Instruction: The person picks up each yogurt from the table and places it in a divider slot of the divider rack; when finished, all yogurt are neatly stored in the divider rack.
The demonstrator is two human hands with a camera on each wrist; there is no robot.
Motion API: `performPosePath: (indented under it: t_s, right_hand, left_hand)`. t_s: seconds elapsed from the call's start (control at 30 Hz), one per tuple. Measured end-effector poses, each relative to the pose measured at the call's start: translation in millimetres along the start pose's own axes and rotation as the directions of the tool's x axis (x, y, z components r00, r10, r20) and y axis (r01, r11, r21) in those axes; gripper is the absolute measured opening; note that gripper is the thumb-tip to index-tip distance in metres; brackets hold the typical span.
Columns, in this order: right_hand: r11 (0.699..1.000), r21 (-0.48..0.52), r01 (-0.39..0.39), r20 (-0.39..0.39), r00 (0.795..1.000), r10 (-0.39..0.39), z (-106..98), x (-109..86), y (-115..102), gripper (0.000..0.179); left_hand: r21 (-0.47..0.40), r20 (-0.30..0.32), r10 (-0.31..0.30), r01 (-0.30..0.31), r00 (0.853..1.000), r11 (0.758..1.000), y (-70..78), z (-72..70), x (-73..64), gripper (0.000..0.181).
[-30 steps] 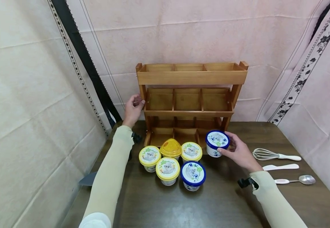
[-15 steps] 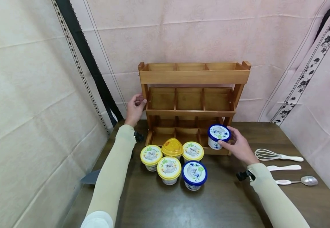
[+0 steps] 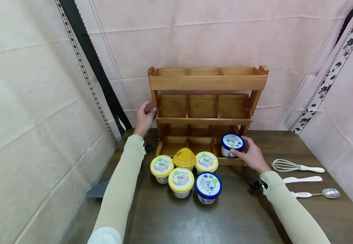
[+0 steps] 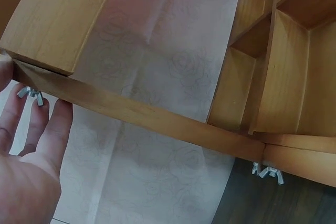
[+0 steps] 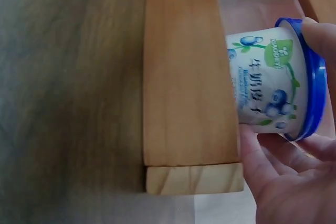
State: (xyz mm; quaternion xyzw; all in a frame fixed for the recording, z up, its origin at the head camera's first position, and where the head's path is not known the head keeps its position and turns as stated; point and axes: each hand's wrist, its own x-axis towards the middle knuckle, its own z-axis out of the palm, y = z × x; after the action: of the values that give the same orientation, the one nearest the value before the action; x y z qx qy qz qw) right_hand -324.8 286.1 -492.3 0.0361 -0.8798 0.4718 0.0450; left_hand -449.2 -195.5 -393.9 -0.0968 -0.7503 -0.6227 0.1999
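Note:
My right hand (image 3: 252,154) grips a white cup with a blue lid (image 3: 232,141) by its sides, at the right compartment of the bottom tier of a wooden rack (image 3: 208,83). The right wrist view shows the blueberry print on this cup (image 5: 262,82), its base partly hidden behind the tier's front board (image 5: 191,72). My left hand (image 3: 144,118) holds the rack's left side post; in the left wrist view the thumb is on one side of the post (image 4: 142,114) and the fingers on the other, beside a wing nut (image 4: 31,94).
In front of the rack stand several yellow-lidded cups (image 3: 181,179), one with a domed lid (image 3: 184,157), and another blue-lidded cup (image 3: 208,185). A whisk (image 3: 296,167), a white-handled knife (image 3: 303,179) and a spoon (image 3: 318,194) lie on the right. Cloth walls enclose the table.
The blue-lidded cup in my right hand was lifted from in front of the rack, over the bottom front board, and then lowered into the right compartment. My left hand stayed on the post.

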Motion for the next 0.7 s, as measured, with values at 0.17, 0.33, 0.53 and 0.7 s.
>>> performPosePath:
  t_s: [0.17, 0.33, 0.53, 0.7]
  right_hand:
    - [0.998, -0.061, -0.018, 0.011, 1.0, 0.019, 2.4, 0.5, 3.6, 0.114]
    - [0.993, -0.118, -0.015, 0.044, 0.999, 0.02, 4.3, -0.8, 5.9, 0.114]
    - [0.993, -0.119, -0.006, 0.046, 0.999, 0.011, 3.4, -2.0, 7.8, 0.112]
    - [0.993, -0.116, -0.002, 0.052, 0.999, 0.009, 0.4, -2.3, 4.3, 0.115]
  left_hand:
    - [-0.012, 0.017, 0.008, -0.007, 1.0, 1.0, 1.1, 0.0, -2.6, 0.04]
    - [-0.018, 0.006, -0.009, 0.009, 1.0, 1.0, -0.1, -1.4, -4.4, 0.04]
    - [0.008, 0.0, 0.014, -0.014, 1.0, 1.0, -1.7, 0.9, -2.2, 0.04]
    - [0.008, -0.001, 0.03, -0.03, 1.0, 1.0, -2.8, 2.1, -0.9, 0.039]
